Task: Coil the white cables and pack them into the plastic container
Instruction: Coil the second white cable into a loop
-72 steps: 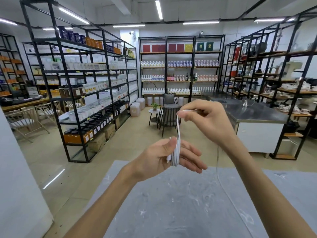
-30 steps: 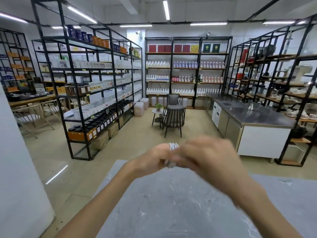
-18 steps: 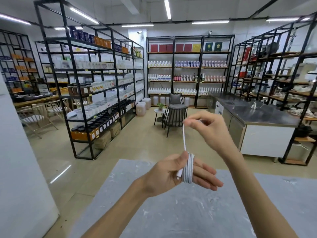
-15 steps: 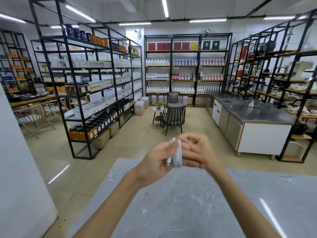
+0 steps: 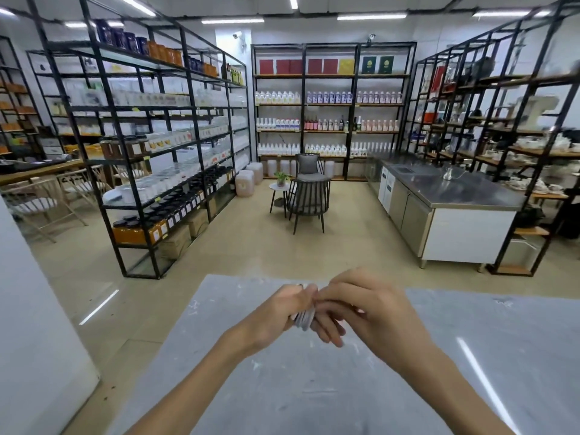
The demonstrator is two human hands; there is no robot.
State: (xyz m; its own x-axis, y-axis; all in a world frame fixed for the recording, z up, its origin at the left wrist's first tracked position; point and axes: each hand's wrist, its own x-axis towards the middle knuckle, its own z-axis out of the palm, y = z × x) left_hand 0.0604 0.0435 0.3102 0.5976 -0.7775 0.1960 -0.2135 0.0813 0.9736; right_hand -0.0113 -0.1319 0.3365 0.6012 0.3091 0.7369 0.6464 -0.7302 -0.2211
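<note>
From the head camera, both bare forearms reach forward from the bottom edge and meet above the middle of a grey tabletop [image 5: 345, 397], closer to its far edge than its near one. The left hand [image 5: 276, 315] comes in from the lower left with its back turned up and toward the camera, wrist nearly straight, fingers curled round a small bundle of white cable [image 5: 303, 318]; only a few grey-white loops of the bundle show, poking out under the hand between it and the other one. The left hand is clenched on that bundle, with the thumb lying along the top. The right hand [image 5: 373, 312] comes in from the lower right with the wrist bent, its back also toward the camera, and it presses against the left hand at the bundle. Its upper fingers are bent in toward the top of the loops while the lower fingers [image 5: 329, 335] hang slack and point down toward the tabletop. The picture is blurred there, and the hand covers the spot, so whether the right hand is pinching the cable or just touching it cannot be told. Both hands are held up off the tabletop. Beyond the far edge are a tan floor, black shelves [image 5: 175, 146] with bottles and jars, a dark chair [image 5: 309, 196] and a steel counter [image 5: 452, 189].
</note>
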